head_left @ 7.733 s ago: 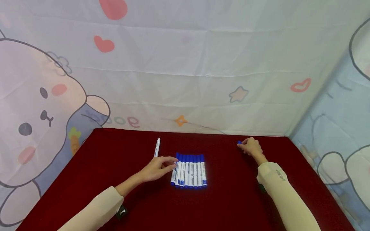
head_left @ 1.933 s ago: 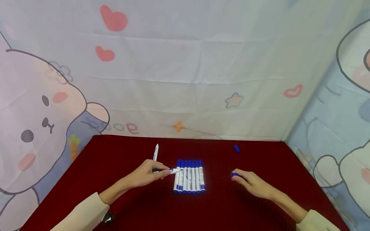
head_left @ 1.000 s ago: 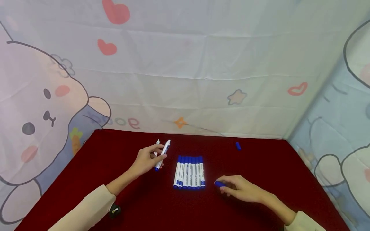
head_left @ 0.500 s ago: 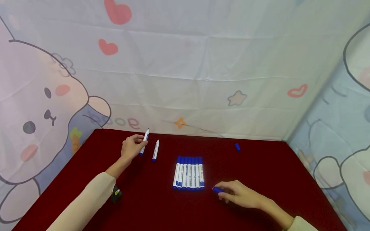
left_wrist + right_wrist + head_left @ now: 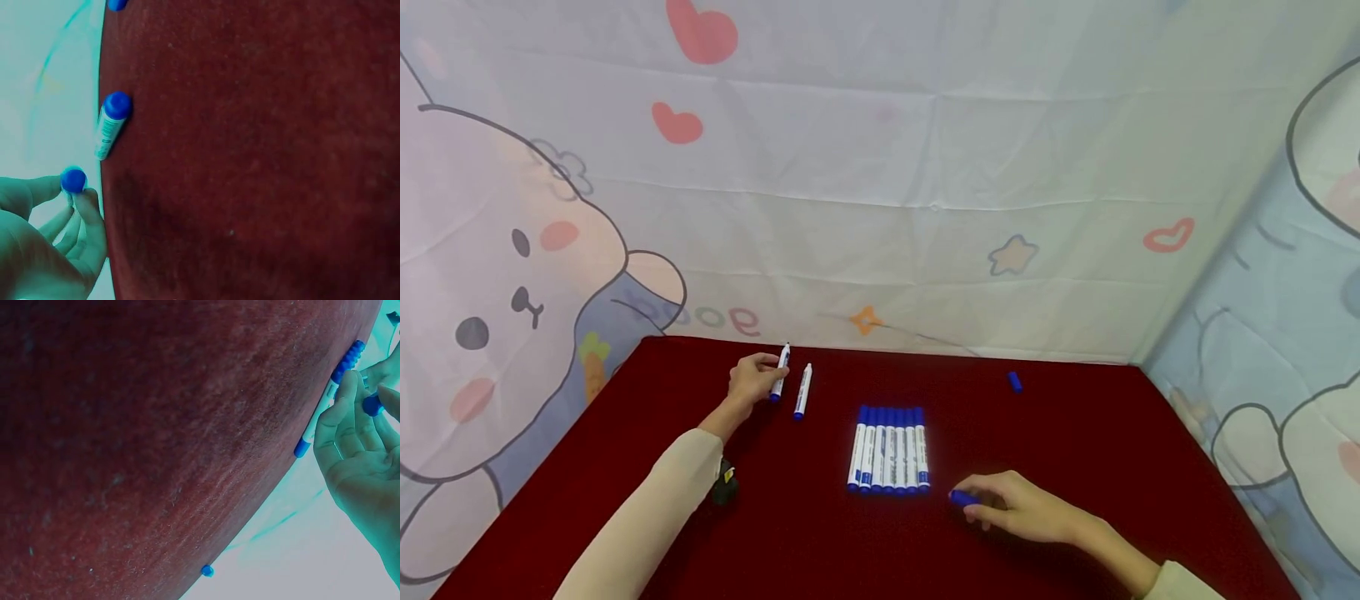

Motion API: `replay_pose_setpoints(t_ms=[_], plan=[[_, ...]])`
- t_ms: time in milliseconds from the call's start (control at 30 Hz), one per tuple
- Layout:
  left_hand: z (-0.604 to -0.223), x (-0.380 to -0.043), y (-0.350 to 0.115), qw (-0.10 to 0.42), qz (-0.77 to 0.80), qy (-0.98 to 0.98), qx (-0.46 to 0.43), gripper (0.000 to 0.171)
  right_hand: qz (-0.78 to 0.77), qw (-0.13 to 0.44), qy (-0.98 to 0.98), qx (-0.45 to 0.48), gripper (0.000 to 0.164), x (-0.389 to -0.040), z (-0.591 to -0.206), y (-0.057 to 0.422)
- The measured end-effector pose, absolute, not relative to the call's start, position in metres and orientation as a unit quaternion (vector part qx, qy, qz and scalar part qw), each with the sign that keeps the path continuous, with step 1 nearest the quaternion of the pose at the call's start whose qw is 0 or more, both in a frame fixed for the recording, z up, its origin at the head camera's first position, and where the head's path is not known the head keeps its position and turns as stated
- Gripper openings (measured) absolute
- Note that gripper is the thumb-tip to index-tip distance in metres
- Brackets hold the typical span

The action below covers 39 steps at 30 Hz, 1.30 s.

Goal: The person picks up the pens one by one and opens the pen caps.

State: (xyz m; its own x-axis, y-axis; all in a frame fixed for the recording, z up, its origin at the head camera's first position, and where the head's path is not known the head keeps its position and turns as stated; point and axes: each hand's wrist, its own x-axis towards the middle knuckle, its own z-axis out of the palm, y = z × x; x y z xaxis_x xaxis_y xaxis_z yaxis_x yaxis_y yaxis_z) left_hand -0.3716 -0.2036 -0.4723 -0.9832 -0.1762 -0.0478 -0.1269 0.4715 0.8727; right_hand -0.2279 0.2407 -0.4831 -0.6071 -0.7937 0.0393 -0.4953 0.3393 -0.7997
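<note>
My left hand [image 5: 752, 380] pinches an uncapped white marker [image 5: 780, 374] at the back left of the table, tip pointing away. In the left wrist view its blue end [image 5: 74, 180] shows between thumb and fingers. Just right of it lies another uncapped marker [image 5: 803, 392]. Near the front right, my right hand [image 5: 1026, 507] holds a blue marker cap [image 5: 964, 498] between thumb and fingers; the right wrist view shows that cap [image 5: 373, 405] too. Between the hands lies a row of several capped markers [image 5: 889, 454], side by side, blue caps toward the back.
A loose blue cap [image 5: 1015, 382] lies at the back right. Dark red cloth [image 5: 850, 550] covers the table. A printed curtain [image 5: 880, 208] rises behind its back edge and along the sides.
The left hand took a marker from the row and its cap came off into the right hand. The left hand carried the marker to the back left. The earlier cap was left at the back right.
</note>
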Motion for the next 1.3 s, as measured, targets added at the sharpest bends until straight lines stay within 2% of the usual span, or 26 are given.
replay_pose_setpoints(t_ms=[567, 767, 967, 1167, 1300], plan=[[-0.488, -0.376, -0.187, -0.012, -0.462, -0.886, 0.04, 0.044, -0.407, 0.178, 0.794, -0.414, 0.032, -0.223, -0.486, 0.245], [-0.487, -0.378, -0.185, -0.004, -0.431, -0.902, 0.029, 0.044, -0.403, 0.174, 0.798, -0.414, 0.028, -0.228, -0.486, 0.244], [-0.487, -0.378, -0.188, 0.026, -0.389, -0.92, 0.02, 0.044, -0.401, 0.171, 0.803, -0.407, 0.029, -0.231, -0.485, 0.245], [-0.477, -0.373, -0.19, 0.081, -0.408, -0.909, -0.002, 0.041, -0.375, 0.092, 0.82, -0.423, 0.025, -0.234, -0.488, 0.248], [-0.468, -0.365, -0.188, 0.091, -0.425, -0.9, -0.032, 0.036, -0.38, 0.05, 0.821, -0.423, 0.023, -0.238, -0.491, 0.252]])
